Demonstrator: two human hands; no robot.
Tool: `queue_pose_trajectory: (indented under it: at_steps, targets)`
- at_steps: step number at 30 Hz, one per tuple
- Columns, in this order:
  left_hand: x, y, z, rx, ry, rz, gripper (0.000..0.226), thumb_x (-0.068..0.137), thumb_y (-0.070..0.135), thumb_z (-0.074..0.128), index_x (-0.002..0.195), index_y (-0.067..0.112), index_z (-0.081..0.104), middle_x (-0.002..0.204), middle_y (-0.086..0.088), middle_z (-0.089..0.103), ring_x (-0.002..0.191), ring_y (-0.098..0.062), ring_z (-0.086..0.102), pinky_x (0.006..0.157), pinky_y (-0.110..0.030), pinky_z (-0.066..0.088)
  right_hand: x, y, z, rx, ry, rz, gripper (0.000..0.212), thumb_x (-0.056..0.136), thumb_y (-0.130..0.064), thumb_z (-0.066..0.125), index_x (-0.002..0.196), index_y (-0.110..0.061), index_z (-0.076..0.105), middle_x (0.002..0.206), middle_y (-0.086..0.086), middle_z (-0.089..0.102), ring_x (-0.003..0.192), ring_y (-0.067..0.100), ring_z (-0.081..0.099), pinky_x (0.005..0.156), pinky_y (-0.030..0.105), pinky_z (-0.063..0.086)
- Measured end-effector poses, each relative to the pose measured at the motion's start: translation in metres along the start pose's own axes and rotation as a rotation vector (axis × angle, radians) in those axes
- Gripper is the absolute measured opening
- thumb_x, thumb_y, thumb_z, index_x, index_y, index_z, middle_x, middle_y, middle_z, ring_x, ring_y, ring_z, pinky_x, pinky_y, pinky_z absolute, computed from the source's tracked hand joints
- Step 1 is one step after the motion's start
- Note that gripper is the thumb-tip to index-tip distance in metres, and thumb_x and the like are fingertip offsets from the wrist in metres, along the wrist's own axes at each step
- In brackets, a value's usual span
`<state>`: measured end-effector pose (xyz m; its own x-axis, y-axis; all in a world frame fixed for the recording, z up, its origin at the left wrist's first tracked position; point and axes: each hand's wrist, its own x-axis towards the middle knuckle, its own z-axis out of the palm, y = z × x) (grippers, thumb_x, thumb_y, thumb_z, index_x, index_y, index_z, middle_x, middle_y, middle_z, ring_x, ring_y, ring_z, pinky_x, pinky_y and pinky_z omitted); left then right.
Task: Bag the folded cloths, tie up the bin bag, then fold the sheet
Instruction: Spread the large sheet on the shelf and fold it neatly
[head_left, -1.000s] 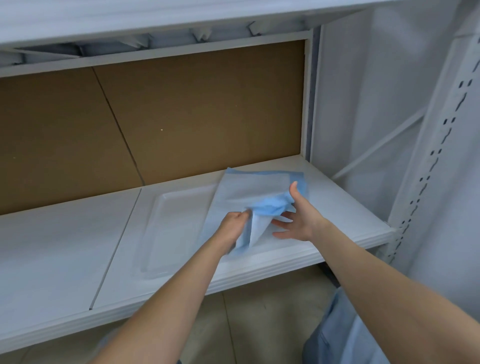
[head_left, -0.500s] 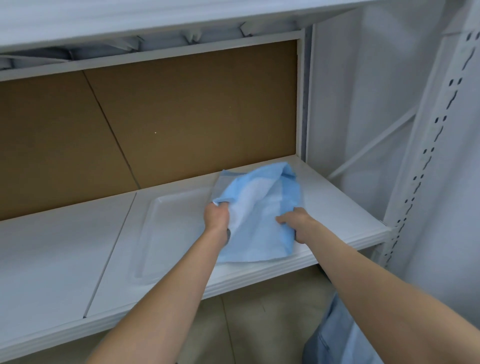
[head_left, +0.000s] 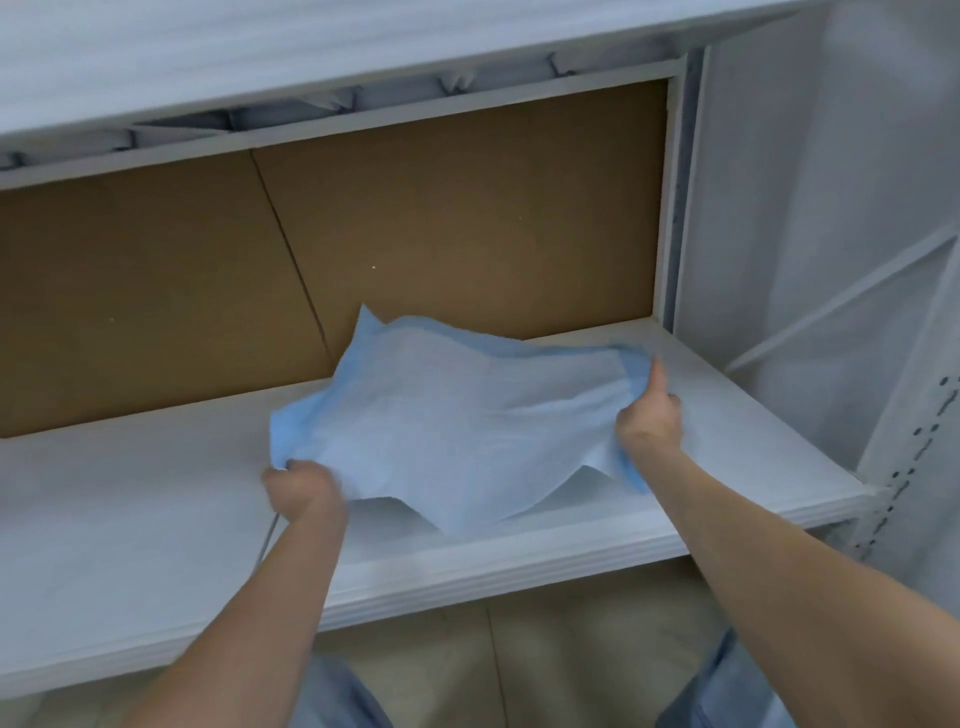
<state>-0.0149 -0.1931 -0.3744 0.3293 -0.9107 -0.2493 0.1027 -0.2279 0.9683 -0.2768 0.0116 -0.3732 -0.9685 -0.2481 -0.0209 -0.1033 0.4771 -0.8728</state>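
A thin light-blue sheet (head_left: 457, 415) is spread out in the air just above the white shelf board (head_left: 130, 519). My left hand (head_left: 304, 488) grips its near left corner in a fist. My right hand (head_left: 649, 415) pinches its right edge, thumb on top. The sheet sags between both hands, its far corner pointing up toward the back panel and its near edge drooping onto the shelf. No bin bag or folded cloths are in view.
A brown board (head_left: 415, 234) backs the shelf, and an upper shelf (head_left: 311, 62) overhangs it. White perforated uprights (head_left: 914, 441) and a diagonal brace (head_left: 831, 306) stand to the right. Beige floor (head_left: 519, 665) shows below the shelf edge.
The sheet was bunched between my hands; my hands have moved apart, left hand leftward and right hand rightward, opening it out wide above the shelf.
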Motion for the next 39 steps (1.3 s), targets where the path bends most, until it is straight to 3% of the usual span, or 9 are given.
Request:
queue_pose_trajectory:
  at_steps: [4,7,10,14,17,21,28,33,39]
  targets:
    - [0.011,-0.016,-0.020,-0.066,0.181,0.030,0.032,0.099,0.016,0.034,0.120,0.002,0.054,0.123,-0.017,0.058,0.116,-0.030,0.054,0.095,-0.030,0.043,0.011,0.011,0.005,-0.063,0.018,0.026,0.038,0.098,-0.011,0.039,0.134,-0.019,0.047,0.132,0.015,0.048,0.112,0.037,0.050,0.091,0.035,0.037]
    - [0.008,-0.023,-0.025,0.177,0.164,0.138,0.016,0.099,0.019,0.037,0.092,0.018,0.052,0.094,-0.003,0.054,0.100,-0.020,0.048,0.076,-0.022,0.042,0.014,0.012,0.002,-0.234,0.000,0.003,0.033,0.095,-0.004,0.044,0.128,-0.002,0.047,0.133,0.018,0.048,0.114,0.038,0.050,0.092,0.039,0.040]
    - [0.006,-0.033,-0.031,0.478,0.071,0.232,0.045,0.090,0.006,0.053,0.133,0.008,0.038,0.135,-0.019,0.040,0.122,-0.037,0.044,0.101,-0.043,0.037,0.008,0.006,-0.002,-0.513,-0.032,-0.050,0.046,0.093,-0.008,0.045,0.139,-0.006,0.038,0.150,0.012,0.023,0.131,0.037,0.032,0.104,0.044,0.035]
    - [-0.002,-0.031,-0.026,1.129,-0.104,0.772,0.062,0.083,0.021,0.065,0.138,0.020,0.038,0.147,-0.010,0.032,0.134,-0.029,0.035,0.109,-0.042,0.031,0.003,-0.002,-0.001,-0.807,-0.037,-0.162,0.065,0.093,-0.010,0.043,0.151,-0.022,0.016,0.159,0.013,-0.004,0.146,0.040,-0.005,0.117,0.051,0.009]
    - [-0.018,-0.032,-0.012,1.066,-0.642,0.881,0.048,0.085,0.031,0.066,0.131,0.025,0.052,0.140,0.000,0.044,0.129,-0.019,0.043,0.106,-0.032,0.036,-0.006,-0.010,0.006,-0.768,-0.188,-0.412,0.053,0.095,-0.030,0.052,0.145,-0.022,0.034,0.154,0.010,0.021,0.144,0.031,0.015,0.115,0.044,0.024]
    - [-0.051,-0.040,-0.003,1.167,-1.126,0.839,0.073,0.072,0.049,0.076,0.136,0.032,0.046,0.139,0.009,0.042,0.130,-0.011,0.041,0.108,-0.028,0.034,-0.035,-0.017,0.014,-0.598,-0.507,-0.564,0.050,0.080,-0.053,0.067,0.122,-0.027,0.058,0.129,0.002,0.047,0.126,0.020,0.039,0.100,0.038,0.043]
    - [-0.049,-0.040,-0.025,1.413,-1.012,1.088,0.046,0.083,0.045,0.064,0.125,0.032,0.052,0.124,0.009,0.050,0.114,-0.012,0.051,0.092,-0.028,0.045,-0.062,0.008,0.013,-0.773,-0.782,-0.595,0.053,0.065,-0.053,0.079,0.103,-0.027,0.052,0.105,-0.006,0.044,0.099,0.019,0.052,0.087,0.034,0.046]
    - [-0.056,-0.039,-0.030,1.298,-0.965,1.129,0.010,0.085,0.036,0.066,0.090,0.030,0.061,0.091,0.012,0.052,0.086,-0.008,0.051,0.073,-0.023,0.042,-0.064,0.015,0.010,-0.748,-0.730,-0.673,0.009,0.081,-0.023,0.062,0.089,-0.028,0.060,0.087,-0.012,0.052,0.091,0.017,0.056,0.076,0.028,0.047]
    - [-0.070,-0.036,-0.018,1.285,-1.117,1.057,0.012,0.080,0.025,0.067,0.074,0.027,0.057,0.071,0.012,0.054,0.073,-0.011,0.053,0.063,-0.022,0.040,-0.056,0.012,0.003,-0.801,-0.733,-0.562,0.008,0.082,-0.018,0.053,0.083,-0.019,0.061,0.100,-0.001,0.065,0.093,0.021,0.061,0.076,0.030,0.048]
